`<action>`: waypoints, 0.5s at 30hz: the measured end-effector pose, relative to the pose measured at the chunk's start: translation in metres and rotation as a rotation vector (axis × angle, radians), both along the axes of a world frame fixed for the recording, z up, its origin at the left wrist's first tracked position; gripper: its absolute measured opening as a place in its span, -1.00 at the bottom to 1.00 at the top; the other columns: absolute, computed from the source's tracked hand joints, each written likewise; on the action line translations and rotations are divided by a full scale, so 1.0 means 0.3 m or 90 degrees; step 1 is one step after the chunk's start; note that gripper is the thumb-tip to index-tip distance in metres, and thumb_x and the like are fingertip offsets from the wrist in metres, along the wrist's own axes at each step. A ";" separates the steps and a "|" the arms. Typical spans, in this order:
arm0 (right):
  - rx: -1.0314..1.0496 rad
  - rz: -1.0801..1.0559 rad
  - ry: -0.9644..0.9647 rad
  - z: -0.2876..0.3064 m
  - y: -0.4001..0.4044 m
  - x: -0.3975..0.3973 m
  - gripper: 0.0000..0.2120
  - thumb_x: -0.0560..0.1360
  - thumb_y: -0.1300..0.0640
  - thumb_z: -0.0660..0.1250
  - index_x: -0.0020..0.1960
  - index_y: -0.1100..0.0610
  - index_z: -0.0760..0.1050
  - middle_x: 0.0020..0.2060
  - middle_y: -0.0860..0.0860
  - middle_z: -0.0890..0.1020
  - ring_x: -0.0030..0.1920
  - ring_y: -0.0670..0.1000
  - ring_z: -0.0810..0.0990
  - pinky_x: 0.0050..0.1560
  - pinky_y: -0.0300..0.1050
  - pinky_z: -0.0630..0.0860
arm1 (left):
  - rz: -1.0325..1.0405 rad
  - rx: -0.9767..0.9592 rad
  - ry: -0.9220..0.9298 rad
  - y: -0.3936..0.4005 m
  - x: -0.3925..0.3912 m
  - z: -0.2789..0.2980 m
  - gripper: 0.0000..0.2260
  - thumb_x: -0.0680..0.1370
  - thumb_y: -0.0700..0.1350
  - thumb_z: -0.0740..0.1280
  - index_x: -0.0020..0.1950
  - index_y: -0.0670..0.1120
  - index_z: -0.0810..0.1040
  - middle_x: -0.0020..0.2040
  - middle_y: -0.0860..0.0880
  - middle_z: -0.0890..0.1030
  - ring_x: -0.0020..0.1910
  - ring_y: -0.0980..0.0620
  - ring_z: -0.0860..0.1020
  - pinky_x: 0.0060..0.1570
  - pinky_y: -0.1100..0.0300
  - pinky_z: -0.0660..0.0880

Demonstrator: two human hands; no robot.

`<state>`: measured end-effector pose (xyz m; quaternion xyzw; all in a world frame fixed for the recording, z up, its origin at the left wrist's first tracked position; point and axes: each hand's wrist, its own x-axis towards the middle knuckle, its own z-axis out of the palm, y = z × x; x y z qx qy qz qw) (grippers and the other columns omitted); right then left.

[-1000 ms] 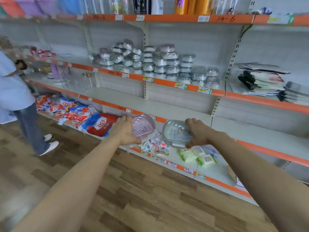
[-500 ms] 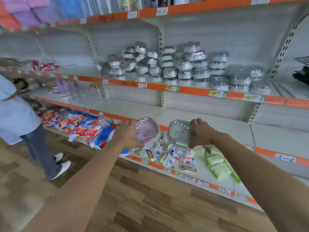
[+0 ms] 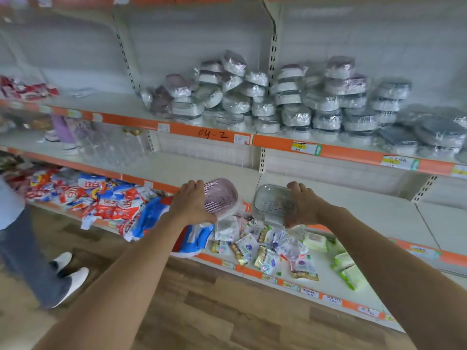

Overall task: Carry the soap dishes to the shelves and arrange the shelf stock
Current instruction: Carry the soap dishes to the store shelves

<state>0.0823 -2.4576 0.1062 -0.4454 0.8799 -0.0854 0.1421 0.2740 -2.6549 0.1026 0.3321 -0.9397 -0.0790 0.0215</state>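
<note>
My left hand [image 3: 190,204] grips a pink ribbed soap dish [image 3: 222,198] by its left side. A clear grey-green soap dish [image 3: 271,202] is held by my right hand [image 3: 302,207] at its right side. Both dishes hang in front of the bare middle shelf [image 3: 328,198]. Higher up, the shelf marked 04-2 [image 3: 212,133] carries a pile of several plastic-wrapped soap dishes [image 3: 278,99], white, pink and dark grey.
The lowest shelf [image 3: 326,276] holds red-and-blue detergent bags [image 3: 106,198], small sachets [image 3: 262,248] and green wipe packs [image 3: 346,266]. Clear glass bottles [image 3: 111,145] stand at the left of the middle level. A person in jeans and white shoes [image 3: 38,269] stands at left on the wood floor.
The shelves have grown larger and slid right in the view as I came closer. Both hands still hold their dishes, raised slightly toward the middle shelf.
</note>
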 end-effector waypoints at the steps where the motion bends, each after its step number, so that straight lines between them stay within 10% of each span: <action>1: 0.001 -0.016 -0.011 -0.018 -0.062 0.003 -0.08 0.27 0.02 0.56 0.41 0.20 0.08 0.28 0.12 0.31 0.26 0.13 0.31 0.23 -0.05 0.36 | -0.008 0.007 -0.004 -0.075 -0.003 -0.010 -0.24 0.31 0.14 0.53 0.33 -0.16 0.27 0.27 -0.13 0.35 0.27 -0.12 0.37 0.13 0.09 0.36; 15: 0.041 -0.061 -0.115 -0.372 -0.839 0.007 -0.13 0.28 0.02 0.53 0.39 0.19 0.10 0.25 0.10 0.29 0.24 0.11 0.30 0.15 -0.16 0.30 | -0.020 0.126 -0.071 -0.858 -0.103 -0.326 -0.23 0.27 0.06 0.57 0.34 -0.14 0.29 0.29 -0.14 0.20 0.31 -0.14 0.32 0.25 0.11 0.34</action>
